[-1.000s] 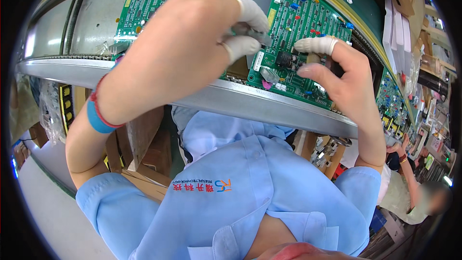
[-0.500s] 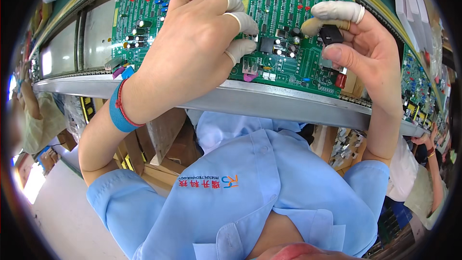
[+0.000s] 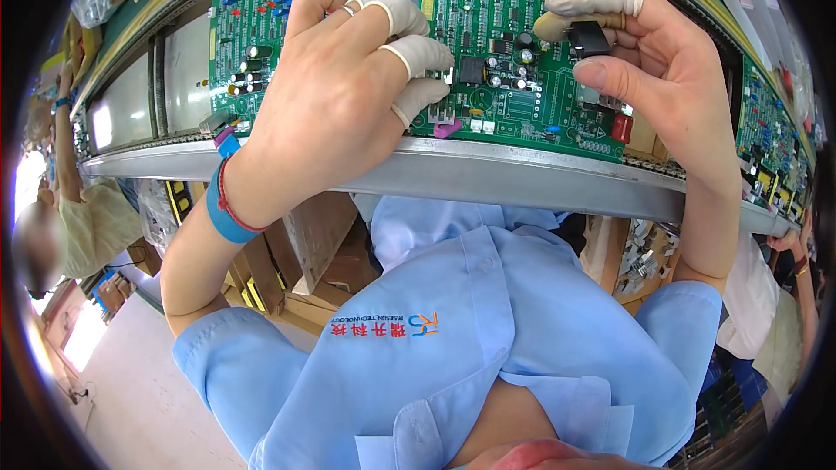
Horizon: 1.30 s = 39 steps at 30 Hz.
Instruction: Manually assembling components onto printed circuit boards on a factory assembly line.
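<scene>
My right hand (image 3: 675, 70), with finger cots on some fingers, pinches a black box-shaped electronic component (image 3: 589, 38) between thumb and fingers. It hovers over the right part of a green circuit board (image 3: 522, 113). My left hand (image 3: 348, 87) has white finger cots and a blue wrist strap (image 3: 228, 209). Its thumb and fingers close together at the left edge of that board, above a metal connector with a pink-purple piece (image 3: 448, 129). What lies between those fingertips is hidden. A second green board (image 3: 239, 43) sits to the left, partly behind my left hand.
The boards rest on a conveyor with a metal front rail (image 3: 522, 170). Another populated board (image 3: 766, 139) is at the far right. Below the rail, a box (image 3: 644, 257) holds small metal parts. Other people's arms show at the left (image 3: 65, 148) and right (image 3: 788, 244).
The boards have shifted slightly left in the picture, and both hands with them. My right hand still holds the black component; my left fingers stay closed at the board edge.
</scene>
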Available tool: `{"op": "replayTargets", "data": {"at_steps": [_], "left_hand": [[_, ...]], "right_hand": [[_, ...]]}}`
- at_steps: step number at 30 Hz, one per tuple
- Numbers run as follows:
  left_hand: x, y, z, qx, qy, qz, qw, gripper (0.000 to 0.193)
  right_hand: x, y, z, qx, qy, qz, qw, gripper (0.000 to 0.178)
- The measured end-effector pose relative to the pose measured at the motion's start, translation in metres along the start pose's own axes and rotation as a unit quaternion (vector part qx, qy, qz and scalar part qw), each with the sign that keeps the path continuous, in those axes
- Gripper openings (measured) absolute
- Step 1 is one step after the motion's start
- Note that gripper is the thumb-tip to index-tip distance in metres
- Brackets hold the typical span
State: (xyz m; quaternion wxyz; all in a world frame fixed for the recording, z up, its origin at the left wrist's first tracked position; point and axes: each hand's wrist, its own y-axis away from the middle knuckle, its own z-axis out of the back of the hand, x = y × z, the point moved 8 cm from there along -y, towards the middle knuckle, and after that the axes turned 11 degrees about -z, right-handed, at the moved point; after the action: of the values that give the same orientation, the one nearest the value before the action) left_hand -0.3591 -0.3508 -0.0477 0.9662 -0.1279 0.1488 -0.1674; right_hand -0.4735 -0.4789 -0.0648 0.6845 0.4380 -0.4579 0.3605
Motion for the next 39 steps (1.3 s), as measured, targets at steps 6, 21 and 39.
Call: {"op": "replayTargets", "data": {"at_steps": [6,21,39], "left_hand": [[0.0,-0.003,0.0,0.025,-0.011,0.025,0.999,0.021],[0.025,-0.057,0.035,0.083,0.046,-0.001,0.995,0.033],[0.227,-0.193,0.057,-0.172,-0.213,0.108,0.956,0.028]], "right_hand": [[-0.005,-0.001,-0.003,0.012,-0.039,-0.061,0.997,0.042],[-0.002,0.009,0.008,-0.013,-0.126,-0.064,0.99,0.028],[0.004,0.002,0.013,-0.045,0.017,0.005,0.999,0.029]]}}
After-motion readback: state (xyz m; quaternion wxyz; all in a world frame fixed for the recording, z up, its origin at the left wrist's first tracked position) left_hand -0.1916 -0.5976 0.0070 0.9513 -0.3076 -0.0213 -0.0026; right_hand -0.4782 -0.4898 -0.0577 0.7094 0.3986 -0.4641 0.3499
